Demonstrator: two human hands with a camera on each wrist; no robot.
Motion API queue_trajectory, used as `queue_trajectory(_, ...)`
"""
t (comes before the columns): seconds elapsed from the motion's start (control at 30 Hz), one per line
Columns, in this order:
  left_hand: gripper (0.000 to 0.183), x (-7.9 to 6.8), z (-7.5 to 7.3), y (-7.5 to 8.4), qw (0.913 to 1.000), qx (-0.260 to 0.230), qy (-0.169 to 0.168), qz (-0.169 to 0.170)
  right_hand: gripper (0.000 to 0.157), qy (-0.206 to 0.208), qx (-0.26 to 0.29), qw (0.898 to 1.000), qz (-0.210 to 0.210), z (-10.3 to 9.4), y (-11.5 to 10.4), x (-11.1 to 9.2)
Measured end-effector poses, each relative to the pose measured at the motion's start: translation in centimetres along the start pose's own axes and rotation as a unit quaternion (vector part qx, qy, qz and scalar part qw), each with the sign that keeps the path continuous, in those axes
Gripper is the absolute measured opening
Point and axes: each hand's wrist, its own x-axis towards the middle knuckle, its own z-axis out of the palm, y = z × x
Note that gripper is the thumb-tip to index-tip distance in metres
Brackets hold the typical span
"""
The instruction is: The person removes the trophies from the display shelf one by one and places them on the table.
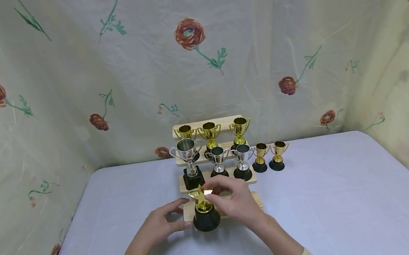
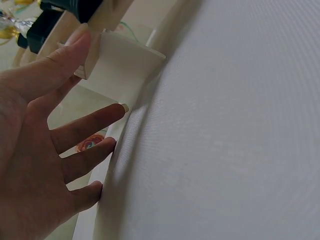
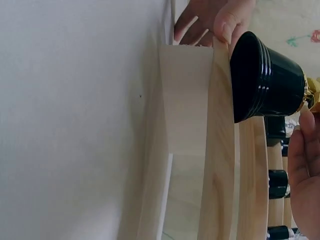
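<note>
My right hand (image 1: 236,198) pinches the gold star of a star trophy (image 1: 206,219) by its upper part. The trophy's black base is at the front edge of the lowest step of a wooden tiered stand (image 1: 257,200); the right wrist view shows the base (image 3: 280,80) against the board, slightly overhanging. My left hand (image 1: 157,225) grips the left end of that lowest step between thumb and index finger. In the left wrist view, the other fingers of the left hand (image 2: 60,145) spread out below the board end (image 2: 92,60).
Silver cups, one larger silver cup (image 1: 188,152) among them, stand on the second step. Gold cups (image 1: 210,132) are on the upper steps. Two small gold cups (image 1: 277,151) stand right of the stand on the white-covered table (image 1: 341,194). Flowered cloth (image 1: 248,48) hangs behind.
</note>
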Motion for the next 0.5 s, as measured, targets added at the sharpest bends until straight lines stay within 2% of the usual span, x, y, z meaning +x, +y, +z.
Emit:
queue_trajectory(0.27, 0.061, 0.0, 0.1, 0.1, 1.0, 0.002, 0.0, -0.003, 0.02, -0.014, 0.004, 1.0, 0.001, -1.7, -0.2, 0.0)
queue_trajectory(0.5, 0.062, 0.0, 0.2, 0.0, 1.0, 0.002, 0.005, 0.003, 0.017, -0.001, -0.019, 1.0, 0.008, -3.3, -0.1, 0.1)
